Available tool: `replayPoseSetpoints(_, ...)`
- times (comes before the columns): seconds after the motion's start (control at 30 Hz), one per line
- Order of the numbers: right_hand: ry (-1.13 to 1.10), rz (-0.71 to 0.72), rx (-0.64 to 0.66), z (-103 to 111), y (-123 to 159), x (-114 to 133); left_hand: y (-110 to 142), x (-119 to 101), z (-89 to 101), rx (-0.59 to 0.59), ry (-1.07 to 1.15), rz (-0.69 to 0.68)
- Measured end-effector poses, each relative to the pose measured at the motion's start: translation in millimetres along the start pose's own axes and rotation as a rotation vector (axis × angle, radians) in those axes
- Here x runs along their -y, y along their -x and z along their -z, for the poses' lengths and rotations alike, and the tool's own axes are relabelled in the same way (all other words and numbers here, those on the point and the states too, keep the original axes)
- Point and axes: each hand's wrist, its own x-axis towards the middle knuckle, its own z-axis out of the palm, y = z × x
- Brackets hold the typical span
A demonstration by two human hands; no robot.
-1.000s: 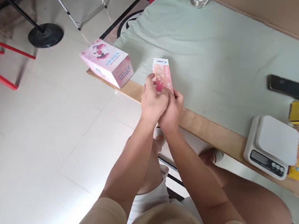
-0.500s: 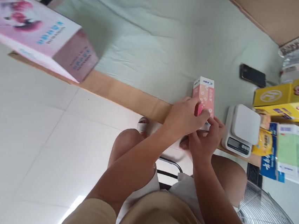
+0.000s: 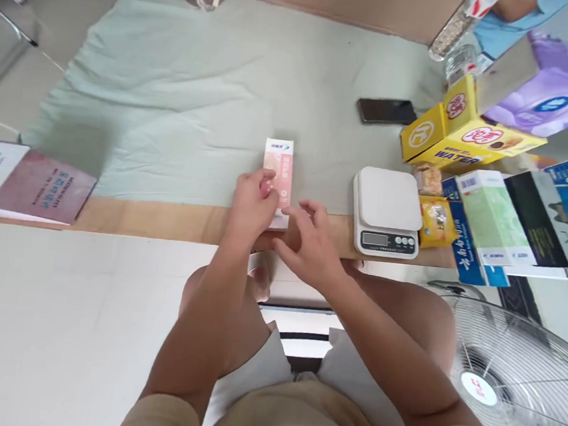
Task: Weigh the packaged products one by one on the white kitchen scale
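Observation:
A small pink-and-white carton lies lengthwise at the front edge of the green-clothed table, its white end pointing away from me. My left hand grips the carton from its left side, with fingers and thumb bent over the top. At the near end is my right hand, thumb and fingers spread apart around the lower right corner. Its fingertips are very close to the carton; whether they touch it I cannot tell. To the right stands a white kitchen scale with nothing on its plate.
A phone lies beyond the scale. Along the right stand a yellow box, a purple pack, snack packets and several cartons. A pink box sits at the left edge. A fan is low at right.
My view has swung to the right and levelled. The right hand's fingers have spread and drawn back from the carton's near end, while my left hand stays on the carton.

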Motion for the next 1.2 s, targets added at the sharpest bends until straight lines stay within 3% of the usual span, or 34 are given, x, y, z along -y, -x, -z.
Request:
replayPoseSetpoints(0.1, 0.001, 0.220, -0.226, 57, 13, -12, 16, -16, -1.1, -0.065, -0.195, -0.071)
replayPoseSetpoints(0.2, -0.024, 0.272, -0.573, 115, 27, -36, 45, -41, -17.2, -0.091, -0.302, -0.290)
replayPoseSetpoints(0.3, -0.023, 0.131, -0.888, 154, 42, -69, 72, -67, -53.8, 0.094, -0.361, -0.456)
replayPoseSetpoints(0.37, -0.003, 0.014, -1.002, 170, 51, -91, 82, -85, -89.4, 0.283, -0.379, -0.500)
replayPoseSetpoints(0.47, 0.004, -0.108, -1.068, 188, 63, -113, 78, -116, -156.3, 0.490, -0.359, -0.545)
replayPoseSetpoints(0.53, -0.014, -0.169, -1.101, 199, 70, -118, 64, -139, -206.0, 0.537, -0.338, -0.590)
replayPoseSetpoints(0.67, -0.050, -0.281, -1.032, 214, 78, -111, 26, -173, -294.7, 0.442, -0.390, -0.602)
replayPoseSetpoints(0.77, -0.027, -0.397, -0.884, 217, 80, -106, 3, -180, -333.0, 0.386, -0.480, -0.499)
replayPoseSetpoints(0.87, -0.034, -0.462, -0.812, 217, 79, -111, -9, -177, -345.3, 0.440, -0.449, -0.431)
replayPoseSetpoints(1.0, -0.144, -0.370, -0.793, 212, 79, -111, -7, -175, -338.0, 0.497, -0.281, -0.380)
replayPoseSetpoints(1.1, -0.171, -0.269, -0.780, 206, 82, -97, 7, -177, -314.9, 0.461, -0.218, -0.380)
replayPoseSetpoints(1.2, -0.168, -0.188, -0.789, 194, 84, -80, 21, -176, -270.4, 0.382, -0.196, -0.381)
